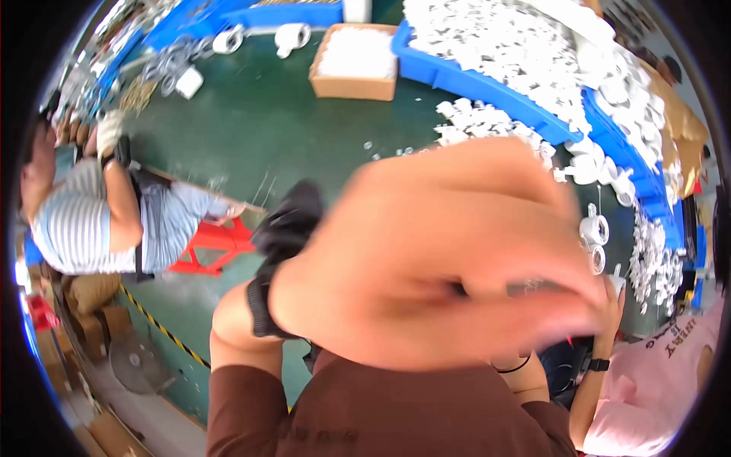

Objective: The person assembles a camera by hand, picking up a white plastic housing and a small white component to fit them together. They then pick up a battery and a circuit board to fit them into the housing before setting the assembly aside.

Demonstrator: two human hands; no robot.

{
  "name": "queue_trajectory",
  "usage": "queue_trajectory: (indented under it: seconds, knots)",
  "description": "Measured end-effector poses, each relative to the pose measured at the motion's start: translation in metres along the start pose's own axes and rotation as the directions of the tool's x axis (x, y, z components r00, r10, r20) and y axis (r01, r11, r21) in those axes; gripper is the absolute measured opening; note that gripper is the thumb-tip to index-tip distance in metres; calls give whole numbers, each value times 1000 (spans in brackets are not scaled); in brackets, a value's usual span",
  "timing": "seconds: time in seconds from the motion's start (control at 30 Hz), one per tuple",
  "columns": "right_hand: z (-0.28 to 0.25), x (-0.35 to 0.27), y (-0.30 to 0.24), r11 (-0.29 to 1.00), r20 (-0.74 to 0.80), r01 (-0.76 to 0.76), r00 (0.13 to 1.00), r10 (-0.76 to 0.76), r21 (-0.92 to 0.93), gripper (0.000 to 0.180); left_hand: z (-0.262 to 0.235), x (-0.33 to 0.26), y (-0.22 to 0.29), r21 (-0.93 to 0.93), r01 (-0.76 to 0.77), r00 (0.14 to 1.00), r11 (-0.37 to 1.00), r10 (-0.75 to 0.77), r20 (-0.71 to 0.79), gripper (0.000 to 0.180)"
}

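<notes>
My left hand (pixel 426 259) fills the middle of the head view, very close and smeared by motion. Its fingers curl toward the thumb in a pinch-like shape; whatever is between them, if anything, cannot be made out. A black band (pixel 263 305) circles that wrist, and a dark blurred object (pixel 293 221) shows beside it. Of my right arm, a piece of forearm (pixel 525 381) with a thin dark band shows lower right; the hand itself is hidden. Beyond my left hand, small white plastic parts (pixel 487 122) lie heaped on the green table (pixel 251 107).
Blue bins (pixel 487 87) piled with white parts line the far right side. A cardboard box (pixel 354 87) of white pieces stands at the back. One person (pixel 84 221) sits at left by a red stool (pixel 209 247); another in pink (pixel 647 388) sits close at right.
</notes>
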State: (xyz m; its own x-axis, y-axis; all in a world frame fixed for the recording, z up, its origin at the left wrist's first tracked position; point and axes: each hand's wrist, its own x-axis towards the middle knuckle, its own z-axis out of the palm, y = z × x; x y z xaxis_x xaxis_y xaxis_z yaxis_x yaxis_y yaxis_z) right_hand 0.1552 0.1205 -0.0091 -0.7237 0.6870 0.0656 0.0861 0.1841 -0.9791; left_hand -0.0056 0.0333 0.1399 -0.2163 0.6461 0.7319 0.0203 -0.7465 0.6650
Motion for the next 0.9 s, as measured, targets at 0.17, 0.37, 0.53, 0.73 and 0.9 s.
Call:
queue_trajectory:
  seconds: [0.17, 0.37, 0.53, 0.73, 0.9]
  knots:
    - [5, -5, -23, 994, 70, -68, 996, 62, 83, 14, 9, 8, 15, 61, -322, 947, 945, 321, 20, 15]
    - [2, 3, 7, 1000, 39, -21, 999, 21, 3, 12, 12, 17, 31, -10, -279, 959, 960, 279, 55, 14]
    - [-5, -6, 12, 998, -29, 65, 997, -65, -10, 14, 10, -3, 66, -180, -254, 956, 950, 275, 105, 13]
    - [-4, -4, 25, 997, -1, 72, 997, -72, 18, 14, -44, -35, 113, -283, -195, 953, 939, 249, 172, 12]
    - [-3, -5, 17, 997, -20, 79, 997, -79, -10, 14, -5, -25, 114, -369, -133, 950, 920, 225, 218, 12]
